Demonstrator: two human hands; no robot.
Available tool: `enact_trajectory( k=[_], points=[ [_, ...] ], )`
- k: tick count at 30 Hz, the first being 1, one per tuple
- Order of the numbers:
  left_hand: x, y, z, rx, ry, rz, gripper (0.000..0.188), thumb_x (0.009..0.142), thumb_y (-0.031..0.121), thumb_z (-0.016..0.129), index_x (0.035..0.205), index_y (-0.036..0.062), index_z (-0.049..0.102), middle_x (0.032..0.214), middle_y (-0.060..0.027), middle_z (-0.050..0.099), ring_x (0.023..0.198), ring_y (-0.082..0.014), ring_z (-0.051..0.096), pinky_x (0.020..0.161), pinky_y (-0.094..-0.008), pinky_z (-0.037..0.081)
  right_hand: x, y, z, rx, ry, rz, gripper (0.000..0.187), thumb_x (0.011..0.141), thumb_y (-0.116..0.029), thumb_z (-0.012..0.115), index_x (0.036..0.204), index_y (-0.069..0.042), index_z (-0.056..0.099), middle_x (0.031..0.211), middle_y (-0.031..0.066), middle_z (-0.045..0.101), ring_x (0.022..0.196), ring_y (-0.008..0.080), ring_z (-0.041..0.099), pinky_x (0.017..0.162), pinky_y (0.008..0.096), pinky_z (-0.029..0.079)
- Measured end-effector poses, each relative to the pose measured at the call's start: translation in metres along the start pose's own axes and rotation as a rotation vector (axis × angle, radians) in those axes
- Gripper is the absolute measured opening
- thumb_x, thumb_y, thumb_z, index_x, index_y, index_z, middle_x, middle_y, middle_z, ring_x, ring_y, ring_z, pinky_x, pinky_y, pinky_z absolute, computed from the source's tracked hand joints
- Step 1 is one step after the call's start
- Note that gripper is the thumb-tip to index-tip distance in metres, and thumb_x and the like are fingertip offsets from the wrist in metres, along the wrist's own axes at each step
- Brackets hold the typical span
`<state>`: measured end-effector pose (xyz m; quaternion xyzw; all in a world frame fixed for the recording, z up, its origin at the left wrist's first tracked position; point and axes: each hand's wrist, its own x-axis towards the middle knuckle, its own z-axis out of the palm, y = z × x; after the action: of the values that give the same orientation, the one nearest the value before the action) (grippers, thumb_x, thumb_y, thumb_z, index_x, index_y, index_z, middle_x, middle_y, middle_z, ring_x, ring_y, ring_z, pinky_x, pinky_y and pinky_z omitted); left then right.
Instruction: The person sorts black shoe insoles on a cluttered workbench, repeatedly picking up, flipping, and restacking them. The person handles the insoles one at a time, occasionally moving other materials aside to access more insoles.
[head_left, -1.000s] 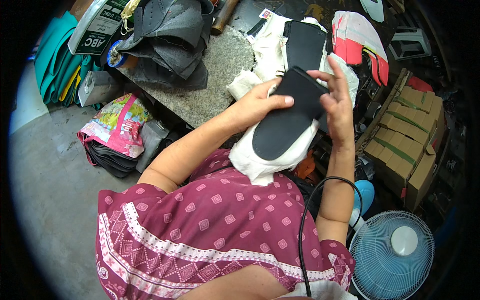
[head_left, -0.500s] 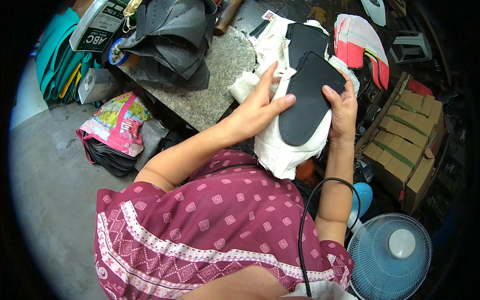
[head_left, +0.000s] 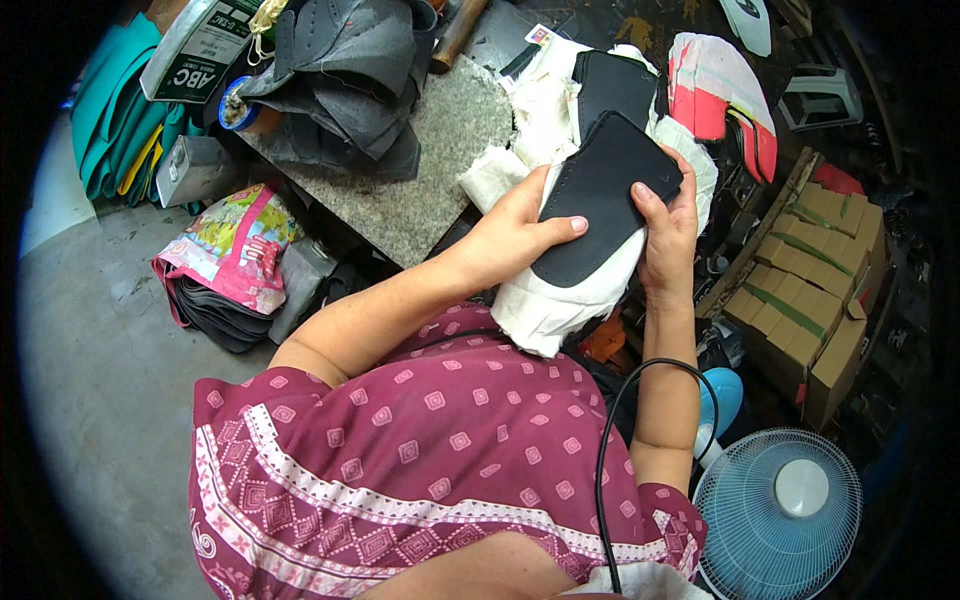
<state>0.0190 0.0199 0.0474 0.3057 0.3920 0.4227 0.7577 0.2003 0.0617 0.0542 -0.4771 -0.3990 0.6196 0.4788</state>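
A flat black panel (head_left: 598, 195), shaped like a shoe upper piece with a row of small holes along its edge, is held between both hands. My left hand (head_left: 510, 228) is closed on its left edge, thumb on top and fingers hidden beneath. My right hand (head_left: 668, 225) grips the right edge, its thumb on the black face and fingers around the far corner. Under the panel lies a white cloth bundle (head_left: 550, 310), close to my body. Another black panel (head_left: 615, 88) rests on the cloth just beyond.
Dark cut pieces (head_left: 345, 80) are heaped on a grey stone slab (head_left: 450, 150), beside an open jar (head_left: 238, 108). Red-and-white pieces (head_left: 715, 90) lie at far right. Cardboard boxes (head_left: 800, 280) and a blue fan (head_left: 775, 530) stand right; a colourful bag (head_left: 235, 250) sits left.
The held panel has turned, its near end swinging left. My right hand has shifted slightly left with it, and the white cloth's near end has also moved left.
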Motion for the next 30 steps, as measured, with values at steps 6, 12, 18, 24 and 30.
enact_trajectory(
  k=[6, 12, 18, 24, 30],
  points=[
    [0.000, 0.011, -0.006, -0.081, 0.012, -0.036, 0.051, 0.088, 0.006, 0.062, 0.133, -0.0029, 0.040, 0.114, -0.0122, 0.060, 0.094, -0.0151, 0.064, 0.082, -0.0277, 0.054, -0.002, 0.000, -0.002, 0.153, -0.066, 0.075, 0.060, 0.086, -0.010, 0.067, 0.138, -0.006, 0.039, 0.124, 0.0143, 0.055, 0.111, 0.0204, 0.057, 0.096, 0.0308, 0.046],
    [0.000, 0.012, -0.011, -0.088, 0.047, 0.008, 0.047, 0.088, 0.009, 0.062, 0.130, -0.0022, 0.043, 0.112, -0.0118, 0.061, 0.091, -0.0147, 0.065, 0.081, -0.0273, 0.055, 0.000, 0.011, 0.003, 0.139, -0.084, 0.101, 0.070, 0.085, -0.018, 0.071, 0.143, -0.002, 0.035, 0.131, 0.0129, 0.052, 0.121, 0.0224, 0.050, 0.106, 0.0354, 0.037],
    [-0.007, 0.019, -0.018, -0.082, 0.047, -0.027, 0.053, 0.088, 0.009, 0.062, 0.135, -0.0025, 0.040, 0.114, -0.0113, 0.060, 0.097, -0.0139, 0.062, 0.086, -0.0272, 0.052, 0.004, 0.010, 0.008, 0.152, -0.071, 0.215, 0.057, 0.086, -0.011, 0.067, 0.136, -0.002, 0.042, 0.125, 0.0127, 0.055, 0.114, 0.0220, 0.055, 0.101, 0.0352, 0.043],
    [-0.017, 0.020, -0.023, -0.084, 0.045, 0.050, 0.054, 0.089, 0.013, 0.063, 0.136, -0.0015, 0.041, 0.116, -0.0099, 0.060, 0.100, -0.0135, 0.060, 0.087, -0.0274, 0.051, 0.008, 0.007, 0.020, 0.160, -0.066, 0.155, 0.051, 0.084, -0.001, 0.065, 0.131, -0.001, 0.045, 0.121, 0.0121, 0.059, 0.109, 0.0211, 0.059, 0.098, 0.0344, 0.046],
    [-0.019, 0.010, -0.022, -0.076, -0.033, -0.015, 0.064, 0.085, 0.014, 0.072, 0.137, -0.0014, 0.040, 0.119, -0.0096, 0.059, 0.106, -0.0151, 0.058, 0.091, -0.0293, 0.049, 0.017, 0.008, 0.011, 0.137, -0.007, 0.053, 0.047, 0.086, -0.003, 0.064, 0.129, -0.002, 0.047, 0.120, 0.0109, 0.060, 0.106, 0.0202, 0.059, 0.098, 0.0338, 0.045]
  ],
)
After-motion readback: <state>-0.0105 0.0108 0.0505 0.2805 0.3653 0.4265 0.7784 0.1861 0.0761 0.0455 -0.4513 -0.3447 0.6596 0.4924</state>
